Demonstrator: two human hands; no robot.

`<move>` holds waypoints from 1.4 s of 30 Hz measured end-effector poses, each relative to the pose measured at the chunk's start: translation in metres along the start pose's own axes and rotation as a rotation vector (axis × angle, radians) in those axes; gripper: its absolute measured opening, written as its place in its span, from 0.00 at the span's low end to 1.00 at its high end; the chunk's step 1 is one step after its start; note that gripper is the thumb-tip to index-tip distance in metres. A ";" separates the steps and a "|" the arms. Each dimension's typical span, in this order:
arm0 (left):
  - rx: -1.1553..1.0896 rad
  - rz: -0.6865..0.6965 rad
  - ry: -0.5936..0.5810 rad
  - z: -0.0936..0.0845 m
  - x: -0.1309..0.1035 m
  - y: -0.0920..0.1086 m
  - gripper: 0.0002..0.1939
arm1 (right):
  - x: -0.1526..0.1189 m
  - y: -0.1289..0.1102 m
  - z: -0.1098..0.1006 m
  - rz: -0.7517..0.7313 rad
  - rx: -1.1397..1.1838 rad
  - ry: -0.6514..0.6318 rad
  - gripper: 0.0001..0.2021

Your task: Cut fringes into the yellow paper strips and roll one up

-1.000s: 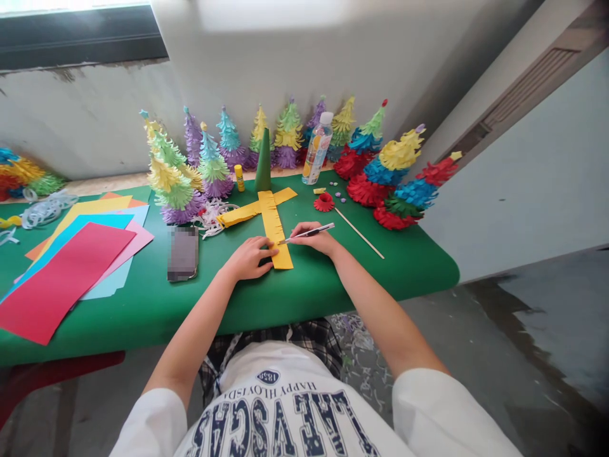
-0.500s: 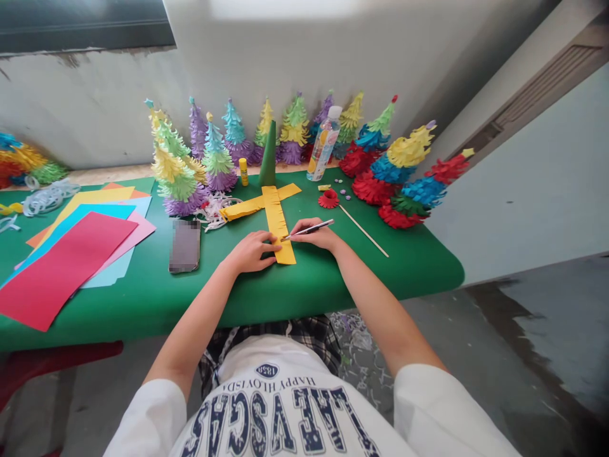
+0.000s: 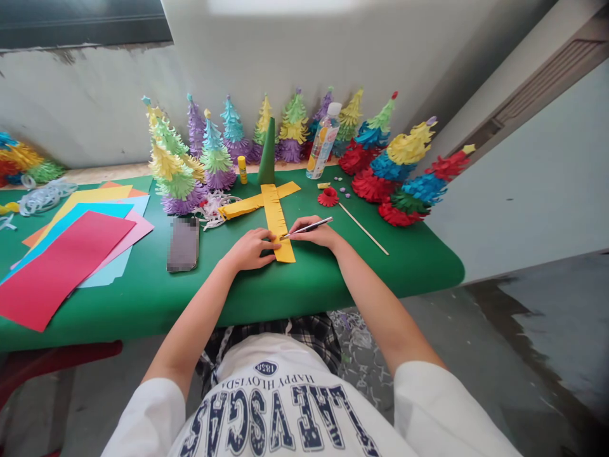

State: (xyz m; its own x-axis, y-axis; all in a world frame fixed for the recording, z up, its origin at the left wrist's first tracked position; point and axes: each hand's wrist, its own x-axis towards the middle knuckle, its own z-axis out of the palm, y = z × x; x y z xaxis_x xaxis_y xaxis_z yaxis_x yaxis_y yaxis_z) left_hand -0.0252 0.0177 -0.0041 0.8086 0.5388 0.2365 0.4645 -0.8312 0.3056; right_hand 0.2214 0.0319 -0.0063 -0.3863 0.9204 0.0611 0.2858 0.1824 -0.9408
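My right hand (image 3: 311, 232) grips a slim silver-and-dark pen (image 3: 307, 227), its tip at the fringed right edge of a yellow paper strip (image 3: 273, 212). On the strip's left side rests my left hand (image 3: 251, 249), fingers stretched onto the paper and thumb apart. Cuts run along the strip's right edge, and some of the fringe looks curled. Beneath its upper part, a second yellow strip (image 3: 242, 207) lies crosswise. A green paper cone (image 3: 267, 155) stands just beyond them. Whatever fringe is between the fingertips is too small to make out.
Fringed paper trees (image 3: 373, 176) line the back. A bottle (image 3: 323, 143), a glue stick (image 3: 242, 170) and a red paper piece (image 3: 328, 197) beside a thin stick (image 3: 364, 228) are nearby. Left are a phone (image 3: 183, 244), coloured sheets (image 3: 66, 270) and paper shreds (image 3: 212, 211).
The view has shifted very slightly. Both hands, the pen and the yellow strips stay in nearly the same places.
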 end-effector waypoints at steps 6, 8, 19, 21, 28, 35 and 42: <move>0.043 0.011 0.019 0.000 0.002 0.002 0.15 | 0.002 0.001 0.000 -0.001 0.010 -0.009 0.14; 0.049 0.013 0.022 0.000 0.002 0.002 0.15 | 0.002 0.001 0.000 -0.011 0.006 -0.014 0.13; 0.097 0.023 0.003 -0.003 0.003 0.004 0.14 | 0.003 0.002 -0.001 -0.085 -0.052 -0.022 0.12; 0.105 0.024 -0.007 -0.003 0.004 0.004 0.13 | 0.003 0.002 -0.002 -0.088 -0.061 -0.031 0.12; 0.124 0.034 -0.022 -0.004 0.005 0.003 0.14 | 0.002 0.001 -0.010 -0.077 -0.073 -0.041 0.11; 0.128 0.045 -0.013 0.000 0.005 0.000 0.14 | -0.005 0.003 -0.023 -0.056 -0.101 -0.015 0.12; 0.098 0.037 0.034 0.004 0.003 -0.001 0.13 | -0.009 0.003 -0.029 -0.028 -0.053 -0.006 0.12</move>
State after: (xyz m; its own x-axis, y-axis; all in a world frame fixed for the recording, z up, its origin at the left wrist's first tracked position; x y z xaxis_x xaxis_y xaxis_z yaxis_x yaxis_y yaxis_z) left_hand -0.0218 0.0194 -0.0077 0.8137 0.5107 0.2776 0.4691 -0.8590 0.2050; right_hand 0.2515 0.0348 -0.0002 -0.3998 0.9126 0.0855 0.3208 0.2267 -0.9196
